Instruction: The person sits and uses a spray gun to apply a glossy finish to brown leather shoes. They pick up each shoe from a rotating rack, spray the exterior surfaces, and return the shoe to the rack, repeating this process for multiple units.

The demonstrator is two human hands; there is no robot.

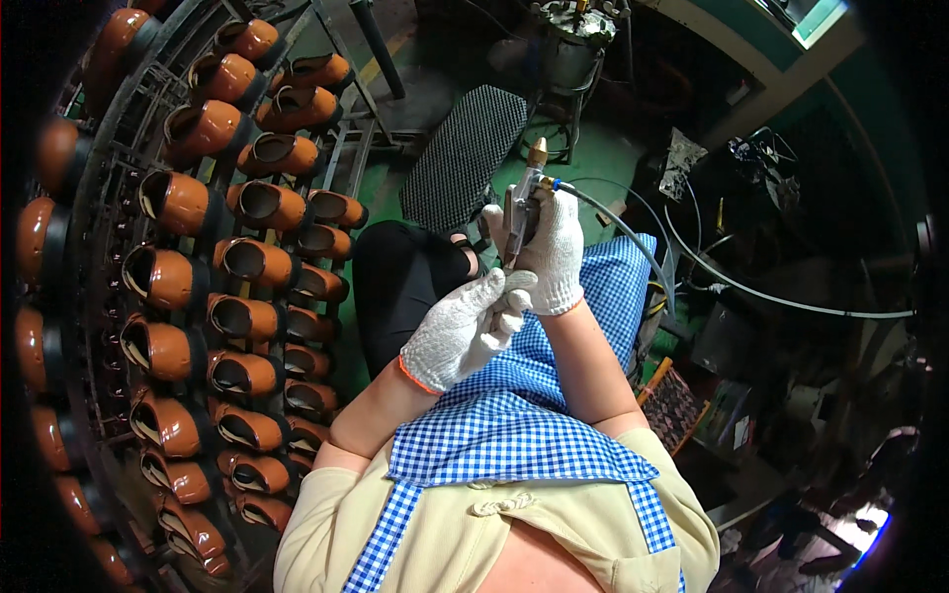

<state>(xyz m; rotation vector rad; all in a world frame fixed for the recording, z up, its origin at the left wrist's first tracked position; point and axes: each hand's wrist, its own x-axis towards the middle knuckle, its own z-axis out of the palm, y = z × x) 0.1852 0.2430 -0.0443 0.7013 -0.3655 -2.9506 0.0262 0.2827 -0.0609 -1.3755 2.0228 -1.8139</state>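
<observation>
A person (415,524) in a blue checked apron (514,425) holds a small metal spray gun (523,194) out in front. Its gold tip (537,150) points away from the body, and a thin hose (633,239) comes off its right side. Both hands wear white gloves. The right hand (556,247) is wrapped around the gun, with its fingers bent round the body. The left hand (453,334) is at the back end of the gun. Its thumb and first finger pinch there, and its other fingers are curled in. It is hard to tell what little part sits between them. To do this well, the right hand should hold the gun firmly so it does not wobble, and the left fingers should move gently and just a bit at a time. It would also help to let the hose hang loose, and to aim the tip away from the shiny brown shoes (225,77) on the rack (335,44) at the left. No brand, label or writing can be read on the gun or the hose.
</observation>
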